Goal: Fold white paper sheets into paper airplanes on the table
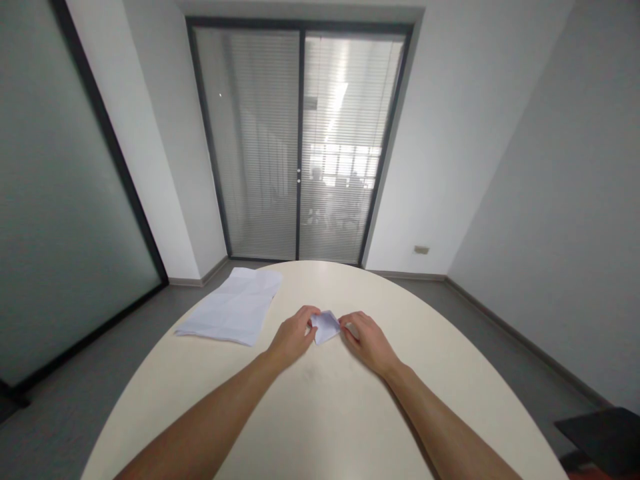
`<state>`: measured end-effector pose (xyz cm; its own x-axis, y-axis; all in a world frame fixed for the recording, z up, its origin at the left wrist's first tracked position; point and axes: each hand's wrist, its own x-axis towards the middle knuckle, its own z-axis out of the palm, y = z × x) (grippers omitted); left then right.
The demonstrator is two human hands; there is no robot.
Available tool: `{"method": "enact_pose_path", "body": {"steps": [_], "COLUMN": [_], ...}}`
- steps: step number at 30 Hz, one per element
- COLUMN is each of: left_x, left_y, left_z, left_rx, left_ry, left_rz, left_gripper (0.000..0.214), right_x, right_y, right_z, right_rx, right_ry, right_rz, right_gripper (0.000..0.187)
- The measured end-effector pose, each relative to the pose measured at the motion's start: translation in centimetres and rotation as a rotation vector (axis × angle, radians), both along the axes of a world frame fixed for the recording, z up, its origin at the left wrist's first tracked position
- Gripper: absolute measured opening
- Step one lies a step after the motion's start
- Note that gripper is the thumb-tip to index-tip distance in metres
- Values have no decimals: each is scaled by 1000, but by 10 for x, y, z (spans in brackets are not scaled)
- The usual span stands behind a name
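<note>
A small folded piece of white paper (326, 325) lies on the round cream table (320, 413), between my two hands. My left hand (293, 335) pinches its left edge with curled fingers. My right hand (364, 339) pinches its right edge, fingers also curled in. Both forearms reach forward across the tabletop. The paper's exact fold shape is too small to make out.
A larger creased white sheet (233, 307) lies flat at the table's far left edge. Beyond the table stand glass sliding doors with blinds (300, 143), a grey floor and white walls. A dark object (603, 433) sits at the lower right.
</note>
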<state>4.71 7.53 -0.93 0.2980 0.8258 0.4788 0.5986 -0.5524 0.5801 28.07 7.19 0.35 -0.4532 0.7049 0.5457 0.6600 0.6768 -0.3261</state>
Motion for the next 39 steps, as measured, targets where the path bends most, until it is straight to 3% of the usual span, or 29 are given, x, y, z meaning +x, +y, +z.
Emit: {"method": "enact_pose_path", "body": {"steps": [9, 16, 28, 39], "left_x": [0, 0, 1, 1], "left_y": [-1, -5, -8, -5], "left_z": [2, 8, 9, 8], "left_rx": [-44, -97, -34, 57], "left_ry": [-2, 46, 27, 139], "left_rz": [21, 83, 70, 23], "left_gripper": [36, 30, 34, 14], "right_x": [0, 0, 0, 0], "right_y": [2, 0, 1, 2], "right_z": [-2, 2, 2, 1], "right_rx": [-29, -29, -23, -18], "right_ry": [34, 5, -18, -28], "right_rz": [2, 26, 19, 56], "right_gripper": [32, 32, 35, 38]}}
